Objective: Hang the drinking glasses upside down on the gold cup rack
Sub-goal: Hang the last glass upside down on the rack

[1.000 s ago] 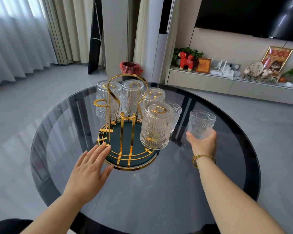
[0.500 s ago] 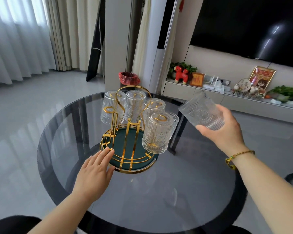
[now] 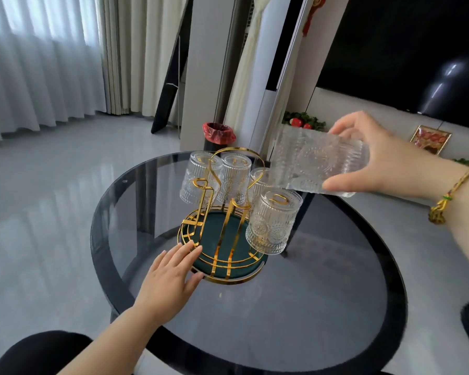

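A person's left hand [image 3: 171, 277] lies flat and open on the round smoked-glass table with a black rim [image 3: 322, 307], fingers spread wide and holding nothing, fingertips touching the near left edge of the gold wire cup rack with a dark green round tray base [image 3: 222, 253]. On the rack, four clear ribbed drinking glasses with pressed floral medallions hang mouth down: the far-left hung glass [image 3: 198, 177], the second hung glass [image 3: 234, 177], the third hung glass [image 3: 260, 182] partly hidden behind, and the nearest hung glass [image 3: 275, 221] on the right prong. One gold hook [image 3: 201, 185] on the left side stands bare. Above and to the right of the rack, clear of the table, the right hand [image 3: 377, 155] grips the fifth clear embossed drinking glass [image 3: 320, 161], thumb beneath and fingers over its right end. A second ago this glass stood upright on the table at the right; half a second ago it was lifted and tilted; now it is higher and lies nearly on its side. Its long axis runs almost level, left to right; which end is the mouth cannot be told. A gold beaded bracelet [image 3: 444, 201] circles the right wrist
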Demonstrator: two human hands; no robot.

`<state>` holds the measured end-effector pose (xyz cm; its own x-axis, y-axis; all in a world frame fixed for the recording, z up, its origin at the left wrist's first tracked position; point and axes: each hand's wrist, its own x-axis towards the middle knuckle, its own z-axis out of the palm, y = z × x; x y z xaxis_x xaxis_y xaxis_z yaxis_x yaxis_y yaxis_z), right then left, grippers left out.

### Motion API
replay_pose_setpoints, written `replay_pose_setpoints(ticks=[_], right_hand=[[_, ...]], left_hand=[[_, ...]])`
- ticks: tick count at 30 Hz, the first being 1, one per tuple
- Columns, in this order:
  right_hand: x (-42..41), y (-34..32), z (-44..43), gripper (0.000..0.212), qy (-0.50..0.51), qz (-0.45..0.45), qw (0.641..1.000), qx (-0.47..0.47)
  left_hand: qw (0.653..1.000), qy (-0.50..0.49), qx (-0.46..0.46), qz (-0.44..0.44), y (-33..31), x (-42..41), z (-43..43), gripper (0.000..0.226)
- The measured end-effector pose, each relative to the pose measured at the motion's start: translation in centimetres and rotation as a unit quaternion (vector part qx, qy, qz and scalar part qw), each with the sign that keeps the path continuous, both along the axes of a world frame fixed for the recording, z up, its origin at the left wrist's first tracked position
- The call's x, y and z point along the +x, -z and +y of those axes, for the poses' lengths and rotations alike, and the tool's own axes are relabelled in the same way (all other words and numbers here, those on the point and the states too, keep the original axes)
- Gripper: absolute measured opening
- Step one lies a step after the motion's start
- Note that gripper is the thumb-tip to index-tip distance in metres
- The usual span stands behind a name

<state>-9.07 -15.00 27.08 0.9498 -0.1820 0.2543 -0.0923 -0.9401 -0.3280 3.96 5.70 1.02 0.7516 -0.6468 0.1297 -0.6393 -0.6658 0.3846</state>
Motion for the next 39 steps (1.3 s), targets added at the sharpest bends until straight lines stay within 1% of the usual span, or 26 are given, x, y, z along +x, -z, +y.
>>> replay_pose_setpoints(ticks=[3, 4, 5, 6, 7, 8, 11, 18, 25, 32, 39], right_hand=[[1.3, -1.0, 1.7, 0.052, -0.039, 0.055, 0.997, -0.025], [1.8, -1.1, 2.2, 0.054, -0.049, 0.073, 0.996, -0.031], [2.4, -1.2, 2.7, 0.056, -0.058, 0.09, 0.994, -0.037], [2.9, -1.2, 3.1, 0.056, -0.068, 0.104, 0.991, -0.045], [3.4, -1.1, 3.6, 0.054, -0.078, 0.117, 0.989, -0.053], [4.0, -1.1, 3.9, 0.053, -0.085, 0.129, 0.986, -0.061], [5.5, -0.5, 4.6, 0.058, -0.097, 0.161, 0.979, -0.078], [7.7, 0.7, 5.4, 0.06, -0.097, 0.208, 0.965, -0.127], [9.4, 4.3, 6.0, 0.071, -0.099, 0.254, 0.953, -0.134], [10.9, 6.3, 6.2, 0.075, -0.109, 0.283, 0.942, -0.146], [11.3, 7.1, 5.9, 0.077, -0.103, 0.295, 0.941, -0.13]], left_hand=[[1.0, 0.018, -0.001, 0.015, -0.3, 0.4, 0.6, 0.121], [1.0, 0.019, -0.007, 0.024, -0.3, 0.5, 0.8, 0.113], [0.999, 0.018, -0.023, 0.036, -0.3, 0.6, 0.9, 0.097], [0.998, 0.014, -0.039, 0.044, -0.1, 0.8, 1.0, 0.075], [0.997, 0.01, -0.049, 0.051, 0.1, 0.9, 1.0, 0.059], [0.997, 0.008, -0.055, 0.053, 0.2, 0.9, 1.0, 0.052], [0.996, 0.013, -0.066, 0.05, 0.5, 1.0, 0.9, 0.05], [0.995, 0.016, -0.084, 0.047, 0.7, 1.2, 0.9, 0.048], [0.995, 0.014, -0.085, 0.054, 0.5, 1.2, 0.9, 0.049], [0.995, 0.018, -0.082, 0.055, 0.5, 1.3, 0.8, 0.049], [0.996, 0.015, -0.078, 0.052, 1.1, 1.4, 0.9, 0.05]])
